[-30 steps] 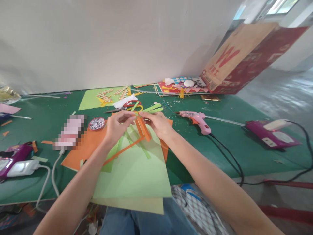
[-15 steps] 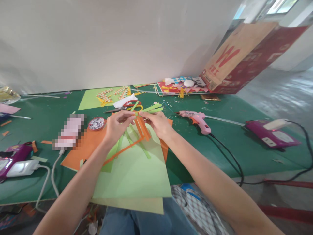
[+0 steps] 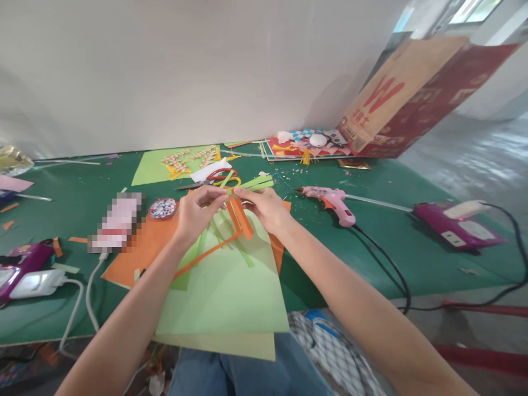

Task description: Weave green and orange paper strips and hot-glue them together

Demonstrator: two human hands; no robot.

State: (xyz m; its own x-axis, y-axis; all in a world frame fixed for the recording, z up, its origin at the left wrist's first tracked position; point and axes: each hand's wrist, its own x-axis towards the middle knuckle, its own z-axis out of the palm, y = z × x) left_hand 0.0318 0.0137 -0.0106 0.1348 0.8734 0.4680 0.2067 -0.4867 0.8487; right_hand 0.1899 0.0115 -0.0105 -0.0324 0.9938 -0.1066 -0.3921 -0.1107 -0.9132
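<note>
My left hand (image 3: 197, 212) and my right hand (image 3: 266, 208) meet above the green table (image 3: 371, 242), both pinched on a bundle of paper strips (image 3: 239, 212). Orange strips hang down from the pinch and light green strips stick out to the right behind my right hand. A thin orange strip trails down to the left over a light green paper sheet (image 3: 225, 291). Under that sheet lies an orange sheet (image 3: 140, 253).
Red-handled scissors (image 3: 220, 176) lie just beyond my hands. A round tin of googly eyes (image 3: 163, 208) is to the left, a pink glue gun (image 3: 334, 201) with a black cord to the right. A purple box (image 3: 457, 228) and a cardboard bag (image 3: 416, 93) are farther right.
</note>
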